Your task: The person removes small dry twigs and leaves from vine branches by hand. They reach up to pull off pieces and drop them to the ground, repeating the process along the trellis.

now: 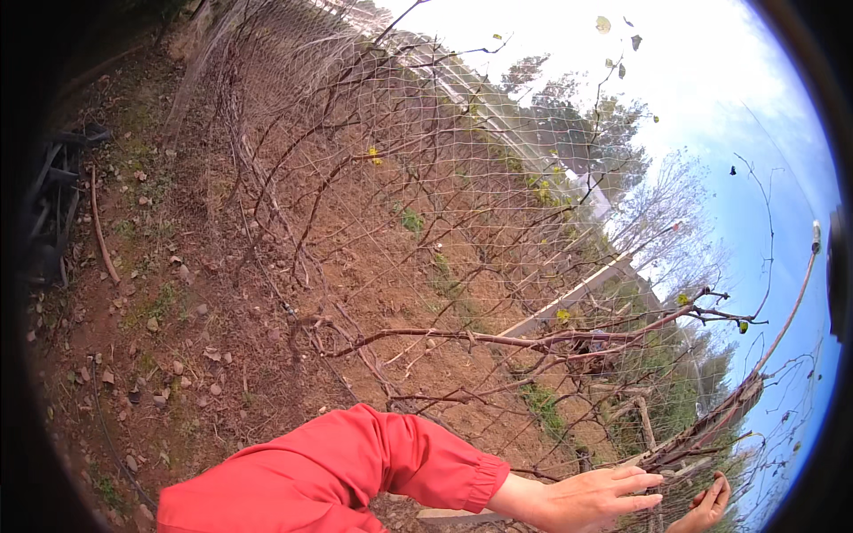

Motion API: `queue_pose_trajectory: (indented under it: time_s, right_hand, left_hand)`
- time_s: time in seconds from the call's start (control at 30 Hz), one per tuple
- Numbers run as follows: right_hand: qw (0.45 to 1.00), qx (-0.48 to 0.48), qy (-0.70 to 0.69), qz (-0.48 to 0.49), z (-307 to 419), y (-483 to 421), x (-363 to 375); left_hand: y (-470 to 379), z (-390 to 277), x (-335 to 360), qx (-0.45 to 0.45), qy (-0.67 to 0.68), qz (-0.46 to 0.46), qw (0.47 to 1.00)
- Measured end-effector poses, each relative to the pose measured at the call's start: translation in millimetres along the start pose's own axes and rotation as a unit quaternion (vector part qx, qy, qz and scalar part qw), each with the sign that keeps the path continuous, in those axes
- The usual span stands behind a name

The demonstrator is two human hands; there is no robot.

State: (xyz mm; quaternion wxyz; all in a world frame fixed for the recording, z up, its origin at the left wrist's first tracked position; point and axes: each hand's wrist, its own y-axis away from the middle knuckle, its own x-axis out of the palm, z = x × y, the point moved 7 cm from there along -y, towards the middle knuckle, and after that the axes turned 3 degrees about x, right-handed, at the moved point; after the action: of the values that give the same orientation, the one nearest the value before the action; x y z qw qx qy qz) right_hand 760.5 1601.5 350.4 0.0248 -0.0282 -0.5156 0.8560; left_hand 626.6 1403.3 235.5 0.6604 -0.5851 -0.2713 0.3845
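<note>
My left hand (590, 496), at the end of a red elasticated sleeve (426, 460), reaches in from the bottom with its back showing. Its fingers are stretched out, and nothing shows in them. My right hand (708, 508) is at the bottom right corner, partly cut off, with fingers bent. Whether it holds something cannot be made out. Just above both hands, bare vine canes (680, 453) run along a weathered wooden post (743, 400). A thicker forked cane (493, 338) crosses the view higher up, leafless apart from a few small yellow-green leaves.
White netting (480, 160) spreads over the vines. Behind it, a pale post (566, 300) leans across reddish soil (380, 273). Stones, dry leaves and a thin dark hose (110, 426) lie at left. A loose stick (100, 226) rests near a dark heap (53, 193).
</note>
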Motion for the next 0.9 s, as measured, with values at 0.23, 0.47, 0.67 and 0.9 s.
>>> queue_pose_trajectory:
  time_s: [0.23,0.47,0.67,0.9]
  right_hand:
    - [0.986,-0.092,0.134,0.028,27,85,3]
    - [0.986,-0.124,0.079,0.082,-34,124,14]
    - [0.987,-0.137,0.053,0.071,-68,160,17]
    - [0.974,-0.176,0.021,0.138,-35,197,23]
  left_hand:
    - [27,-17,-39,0.011,0.027,-0.02,0.999]
    - [94,-7,-72,-0.197,-0.028,0.016,0.98]
    - [128,-17,-96,-0.244,-0.01,0.057,0.968]
    - [136,-31,-116,-0.28,-0.063,0.05,0.957]
